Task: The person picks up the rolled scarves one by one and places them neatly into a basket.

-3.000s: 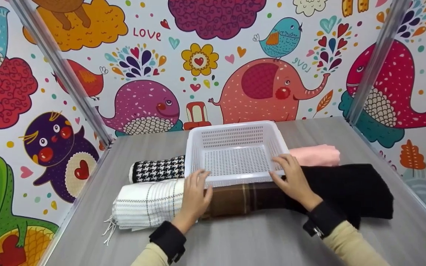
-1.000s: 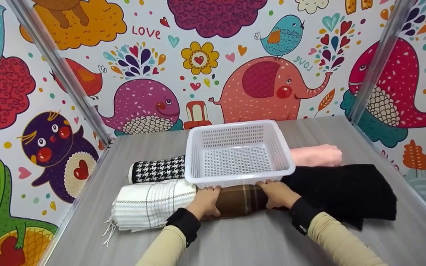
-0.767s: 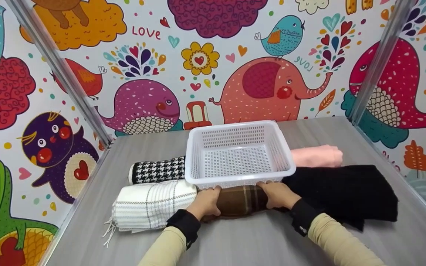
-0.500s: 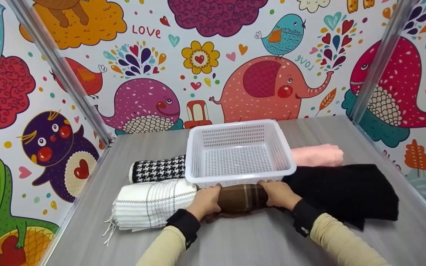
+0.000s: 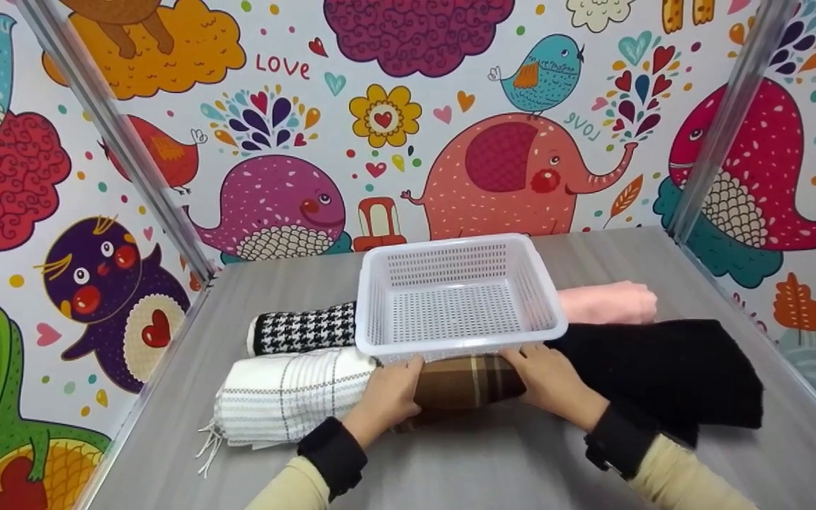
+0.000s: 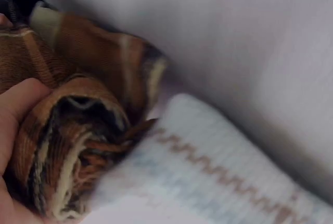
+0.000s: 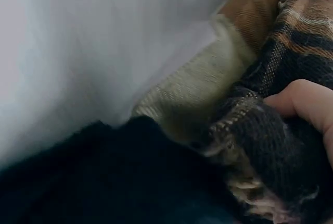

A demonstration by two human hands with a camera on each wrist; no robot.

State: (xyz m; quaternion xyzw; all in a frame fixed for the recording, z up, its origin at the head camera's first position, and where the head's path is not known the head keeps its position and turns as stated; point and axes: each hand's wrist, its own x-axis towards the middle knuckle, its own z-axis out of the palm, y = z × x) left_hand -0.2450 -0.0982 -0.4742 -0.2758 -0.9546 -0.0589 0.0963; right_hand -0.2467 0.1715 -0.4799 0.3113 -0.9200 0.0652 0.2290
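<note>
A rolled brown plaid scarf (image 5: 468, 382) lies in front of the white basket (image 5: 461, 346). At its left end my left hand (image 5: 388, 393) grips the roll, fingers over the top and thumb on the near side. My right hand (image 5: 553, 382) holds the other end in the same manner. The left wrist view shows the coiled end of the brown plaid scarf (image 6: 62, 151) with fringe tucked inside. In the right wrist view my right thumb (image 7: 307, 101) presses the scarf's dark striped part. The white checked cloth (image 5: 287, 397) lies beside my left hand.
Behind the white cloth lies a rolled houndstooth cloth (image 5: 305, 328), partly hidden by the basket. On the right are a pink cloth (image 5: 610, 303) and a large black cloth (image 5: 670, 372). Patterned walls (image 5: 507, 184) enclose the grey table (image 5: 479, 467).
Both hands came off the basket's front rim and took hold of the brown scarf. Since half a second ago, my wrists have spread outward and the scarf has risen slightly.
</note>
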